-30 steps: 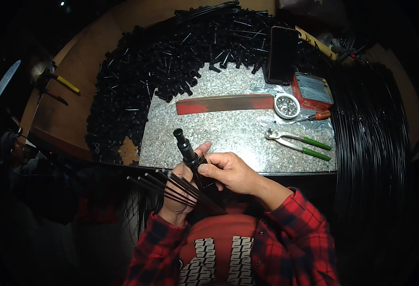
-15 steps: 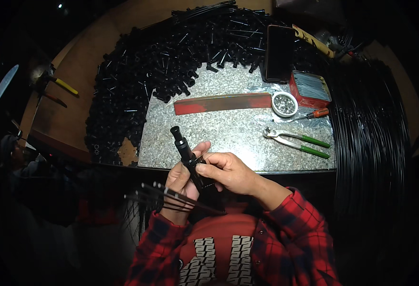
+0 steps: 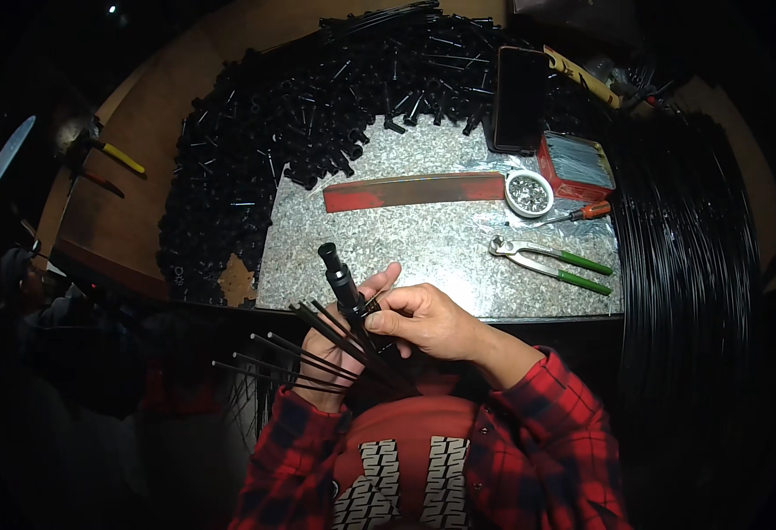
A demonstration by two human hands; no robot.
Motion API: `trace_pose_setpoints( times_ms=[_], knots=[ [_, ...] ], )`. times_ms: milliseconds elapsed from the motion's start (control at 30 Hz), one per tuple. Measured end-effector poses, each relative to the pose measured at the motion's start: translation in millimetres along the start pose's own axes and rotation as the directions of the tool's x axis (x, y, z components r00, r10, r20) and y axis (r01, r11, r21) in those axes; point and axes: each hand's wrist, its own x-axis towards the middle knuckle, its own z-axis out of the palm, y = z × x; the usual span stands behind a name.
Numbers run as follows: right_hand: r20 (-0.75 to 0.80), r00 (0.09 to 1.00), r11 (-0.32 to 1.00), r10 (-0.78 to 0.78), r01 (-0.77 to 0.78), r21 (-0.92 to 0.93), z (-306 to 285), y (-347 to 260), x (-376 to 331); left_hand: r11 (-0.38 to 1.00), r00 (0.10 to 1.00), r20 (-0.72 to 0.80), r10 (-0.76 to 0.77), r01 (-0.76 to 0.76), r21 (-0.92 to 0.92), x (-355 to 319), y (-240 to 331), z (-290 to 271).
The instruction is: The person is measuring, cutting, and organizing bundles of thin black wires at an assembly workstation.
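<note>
Fitting stage, by the look of it: your left hand [image 3: 335, 340] is clamped on a black tube fitting [image 3: 342, 281] and a fan of thin black rods [image 3: 295, 358]; your right hand [image 3: 423, 320] pinches closed at the fitting's base. Next move likely calls for steady alignment. Beyond your grip on the worktop [image 3: 423, 243]: small white bowl [image 3: 528, 193] of shiny bits, red box [image 3: 577, 165] of grey strips.

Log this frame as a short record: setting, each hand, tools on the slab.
Setting: granite slab ringed by a heap of black plastic parts
Left hand: grips a black tube fitting and a fan of thin black rods
Right hand: pinches the fitting's lower end
Tools: green-handled pincers, screwdriver, red bar, round tin
</note>
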Motion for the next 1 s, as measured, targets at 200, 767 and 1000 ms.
trace_pose_setpoints(
  times_ms=[200, 767, 1000],
  knots=[
    [-0.039, 0.999, 0.999, -0.009, 0.008, -0.036, -4.0, -0.3, -0.2, 1.0, 0.992, -0.129, 0.004, -0.002, 0.022, -0.5, -3.2, 11.1],
    [0.013, 1.0, 0.999, 0.01, -0.01, 0.035, -5.5, 4.0, 0.2, 1.0, 0.998, -0.062, 0.021, -0.021, -0.009, -1.1, -9.2, -4.1],
    [0.008, 0.999, 0.997, -0.038, 0.037, 0.061, -0.5, 8.2, 3.6, 1.0, 1.0, -0.025, 0.014, -0.013, 0.011, 2.9, -8.2, -16.0]
  ],
)
